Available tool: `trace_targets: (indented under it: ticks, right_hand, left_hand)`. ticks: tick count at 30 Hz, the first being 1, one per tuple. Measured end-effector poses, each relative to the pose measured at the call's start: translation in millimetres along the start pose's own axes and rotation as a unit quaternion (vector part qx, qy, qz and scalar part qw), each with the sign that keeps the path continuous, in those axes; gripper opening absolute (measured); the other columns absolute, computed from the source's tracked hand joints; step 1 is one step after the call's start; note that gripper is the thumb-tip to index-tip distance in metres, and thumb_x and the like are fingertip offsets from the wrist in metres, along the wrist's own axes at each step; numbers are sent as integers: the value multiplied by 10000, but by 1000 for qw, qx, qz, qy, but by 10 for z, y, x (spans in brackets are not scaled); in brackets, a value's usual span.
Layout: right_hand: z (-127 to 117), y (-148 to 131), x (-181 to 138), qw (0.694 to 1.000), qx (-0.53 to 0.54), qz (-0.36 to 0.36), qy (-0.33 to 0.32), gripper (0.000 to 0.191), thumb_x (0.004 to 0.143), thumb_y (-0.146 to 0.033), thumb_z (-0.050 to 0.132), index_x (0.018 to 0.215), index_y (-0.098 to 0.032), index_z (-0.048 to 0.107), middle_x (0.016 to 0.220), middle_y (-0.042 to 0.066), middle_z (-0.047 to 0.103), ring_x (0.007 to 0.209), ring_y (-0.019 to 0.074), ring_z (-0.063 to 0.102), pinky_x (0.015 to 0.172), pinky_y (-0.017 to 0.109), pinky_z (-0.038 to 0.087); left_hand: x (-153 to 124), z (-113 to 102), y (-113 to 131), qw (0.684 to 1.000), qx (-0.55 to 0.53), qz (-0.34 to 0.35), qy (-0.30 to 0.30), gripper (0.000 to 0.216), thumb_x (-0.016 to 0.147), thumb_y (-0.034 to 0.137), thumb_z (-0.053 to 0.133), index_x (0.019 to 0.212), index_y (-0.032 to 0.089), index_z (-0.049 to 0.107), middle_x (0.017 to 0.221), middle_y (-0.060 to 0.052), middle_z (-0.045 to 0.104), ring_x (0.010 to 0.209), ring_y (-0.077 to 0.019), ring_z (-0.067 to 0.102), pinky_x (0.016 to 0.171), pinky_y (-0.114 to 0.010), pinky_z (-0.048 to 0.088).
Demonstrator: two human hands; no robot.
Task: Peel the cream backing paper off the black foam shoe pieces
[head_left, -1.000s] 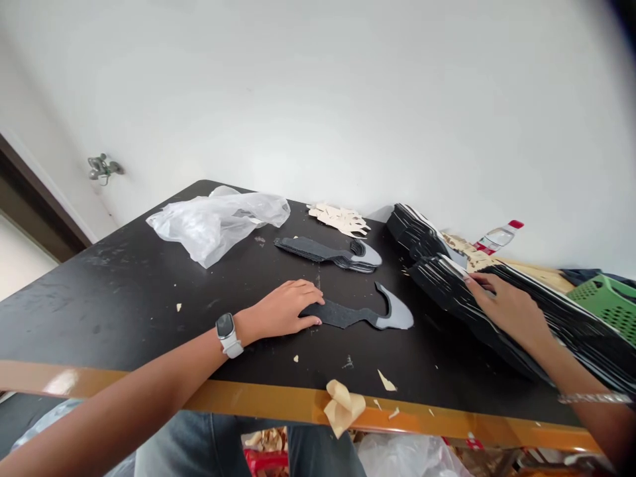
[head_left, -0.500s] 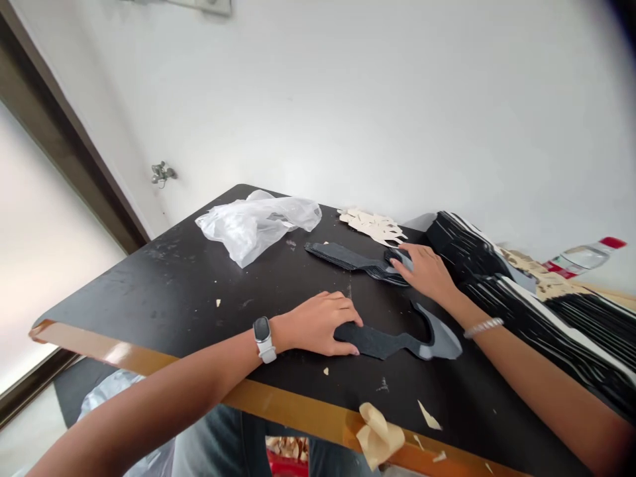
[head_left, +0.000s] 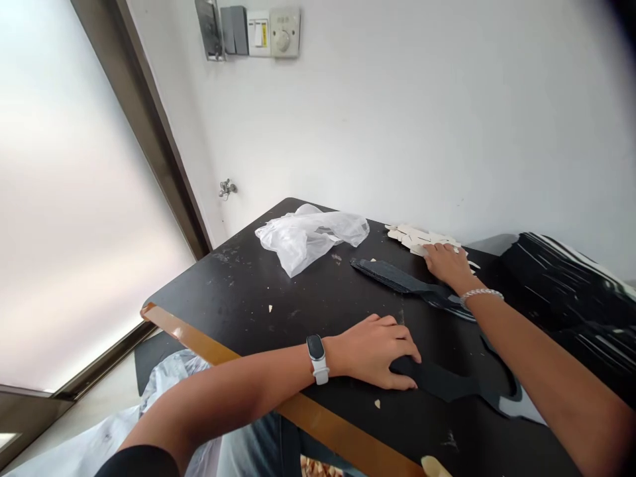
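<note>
Two hands on the black table (head_left: 213, 311), both open, neither gripping.

Left hand (head_left: 372, 352): flat, palm down, near the table's front edge, its fingertips lying on the narrow end of a cutout (head_left: 437, 381). Cutout: long dark strip with a rough, felt-like face, curving into a hooked end with a pale grey tip. It lies flat on the table, partly under the right forearm, and its tip sits near the front edge.

Right hand (head_left: 448, 264): palm down towards the table's far side, fingers resting on cream paper scraps (head_left: 417, 238). The heel of the hand lies just above a small stack (head_left: 397, 279) of similar dark strips, which is angled across the table and partly hidden by the hand.

Watch (head_left: 317, 358) with white strap on the left wrist; bracelet (head_left: 481, 294) on the right. Further along the far side, a crumpled plastic bag (head_left: 311, 238). At the table's right end, a tall black pile (head_left: 571, 305), streaked white. Small paper bits dot the table.
</note>
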State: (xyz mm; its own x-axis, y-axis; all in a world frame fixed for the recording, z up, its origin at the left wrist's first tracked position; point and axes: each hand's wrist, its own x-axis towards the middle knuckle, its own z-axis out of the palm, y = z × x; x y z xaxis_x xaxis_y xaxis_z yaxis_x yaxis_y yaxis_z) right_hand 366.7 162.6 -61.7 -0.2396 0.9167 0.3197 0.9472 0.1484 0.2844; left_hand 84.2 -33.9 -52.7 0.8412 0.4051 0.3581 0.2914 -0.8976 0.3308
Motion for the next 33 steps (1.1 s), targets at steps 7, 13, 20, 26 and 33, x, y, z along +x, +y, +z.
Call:
trace_targets:
  ticks: [7, 13, 20, 26, 33]
  right_hand:
    - [-55, 83, -21, 999, -13, -25, -17, 300, 845, -177, 427, 1025, -122, 661, 1070, 212, 651, 1059, 342, 547, 874, 510, 395]
    - [-29, 197, 110, 998, 19, 11, -57, 292, 825, -301, 477, 933, -154, 705, 980, 154, 701, 943, 300, 613, 749, 389, 453]
    - [-133, 166, 88, 998, 42, 8, -40, 318, 759, -363, 531, 934, -141, 676, 1040, 154, 684, 997, 317, 598, 749, 377, 448]
    - [-378, 48, -18, 997, 69, -14, 23, 355, 794, -360, 515, 1029, -112, 614, 985, 162, 687, 946, 321, 617, 756, 399, 466]
    - [-1017, -384, -1022, 958, 147, -160, 189, 282, 843, -276, 550, 1095, -154, 588, 1010, 96, 678, 957, 244, 632, 888, 361, 476]
  left_hand:
    - [6, 17, -15, 1000, 3, -9, 8, 379, 826, 487, 631, 1044, 177, 635, 1058, -58, 641, 977, -210, 547, 786, -309, 400]
    - [10, 19, -27, 1000, -2, -1, 13, 387, 827, 514, 625, 1025, 181, 636, 1056, -46, 652, 966, -201, 554, 779, -319, 393]
    - [15, 0, -42, 1000, -8, 14, 0, 380, 851, 499, 602, 1031, 166, 635, 1074, -52, 658, 968, -207, 552, 781, -329, 391]
    - [12, -75, -15, 995, -92, -22, 36, 439, 819, 543, 617, 1044, 166, 634, 1071, -75, 650, 989, -215, 572, 837, -312, 416]
    - [70, -145, 1, 879, -377, -249, 155, 465, 872, 477, 558, 1182, 132, 543, 1082, -123, 639, 889, -186, 632, 723, -283, 518]
